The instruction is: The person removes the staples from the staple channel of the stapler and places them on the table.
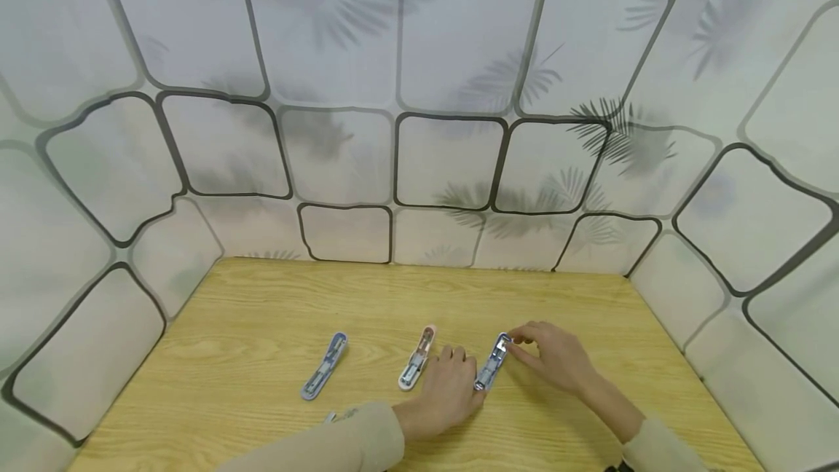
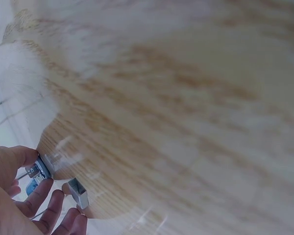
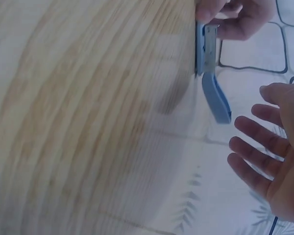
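A blue stapler [image 1: 493, 363], swung open lengthwise with its metal inside showing, lies on the right of the wooden table. My left hand [image 1: 448, 388] pinches its near end between thumb and index finger, as the left wrist view also shows. My right hand [image 1: 553, 355] is at the far end, thumb and fingers around that tip in the head view. In the right wrist view the same stapler [image 3: 206, 49] has its blue arm bent away, and the right hand [image 3: 279, 142] has loosely extended fingers apart from it. A pink-and-white stapler [image 1: 417, 359] lies opened just left of my left hand.
Another opened blue stapler [image 1: 324, 366] lies farther left on the table [image 1: 262, 312]. A small grey piece [image 1: 330, 417] shows partly from behind the left sleeve [image 1: 367, 435]. Patterned fabric walls [image 1: 446, 166] enclose the table at the back and sides.
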Action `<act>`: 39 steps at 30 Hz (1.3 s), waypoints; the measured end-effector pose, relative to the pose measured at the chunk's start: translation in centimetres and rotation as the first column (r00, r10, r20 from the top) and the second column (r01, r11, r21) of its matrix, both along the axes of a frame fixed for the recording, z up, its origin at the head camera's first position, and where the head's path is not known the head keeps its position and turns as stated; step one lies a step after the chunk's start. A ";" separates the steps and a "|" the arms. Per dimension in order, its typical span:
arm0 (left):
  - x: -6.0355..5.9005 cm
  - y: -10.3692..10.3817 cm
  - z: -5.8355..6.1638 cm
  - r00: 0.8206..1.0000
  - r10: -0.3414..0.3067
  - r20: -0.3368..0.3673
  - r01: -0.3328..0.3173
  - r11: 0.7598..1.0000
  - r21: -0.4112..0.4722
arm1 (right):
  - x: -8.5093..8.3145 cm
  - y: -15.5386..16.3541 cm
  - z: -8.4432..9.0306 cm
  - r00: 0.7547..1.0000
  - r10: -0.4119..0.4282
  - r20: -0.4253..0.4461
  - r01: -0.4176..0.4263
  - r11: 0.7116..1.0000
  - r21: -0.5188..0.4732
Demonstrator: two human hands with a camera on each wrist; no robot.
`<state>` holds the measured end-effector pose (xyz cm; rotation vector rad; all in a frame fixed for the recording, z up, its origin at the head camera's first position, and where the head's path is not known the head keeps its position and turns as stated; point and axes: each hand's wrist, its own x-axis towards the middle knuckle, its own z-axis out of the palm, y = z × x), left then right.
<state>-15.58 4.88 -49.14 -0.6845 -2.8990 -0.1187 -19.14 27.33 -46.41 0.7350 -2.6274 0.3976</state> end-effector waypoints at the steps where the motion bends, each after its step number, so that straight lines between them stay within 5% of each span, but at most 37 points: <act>1: 0.0 0.0 0.0 1.000 0.002 0.007 -0.002 1.000 0.007 | 0.1 -0.2 0.1 0.999 -0.005 0.039 0.006 1.000 -0.026; 6: -0.1 0.1 0.0 0.999 0.012 0.032 -0.013 1.000 0.024 | 0.5 -0.6 0.5 0.970 0.020 0.241 0.019 0.987 -0.158; 11: 0.0 0.1 0.1 0.999 0.014 0.039 -0.014 1.000 0.020 | 0.8 -1.0 0.3 0.909 0.067 0.411 0.047 0.964 -0.262; 20: 0.1 0.1 0.0 1.000 0.014 0.015 -0.014 1.000 0.001 | 1.4 -2.1 -0.8 0.802 0.122 0.584 0.122 0.925 -0.361; 28: 0.1 0.1 0.0 1.000 0.009 0.014 -0.009 1.000 -0.015 | 1.6 -2.9 -1.4 0.770 0.143 0.622 0.142 0.912 -0.385; 39: 0.1 0.1 0.2 1.000 0.009 0.008 -0.009 1.000 -0.022 | 1.5 -3.4 -1.2 0.768 0.109 0.631 0.165 0.918 -0.360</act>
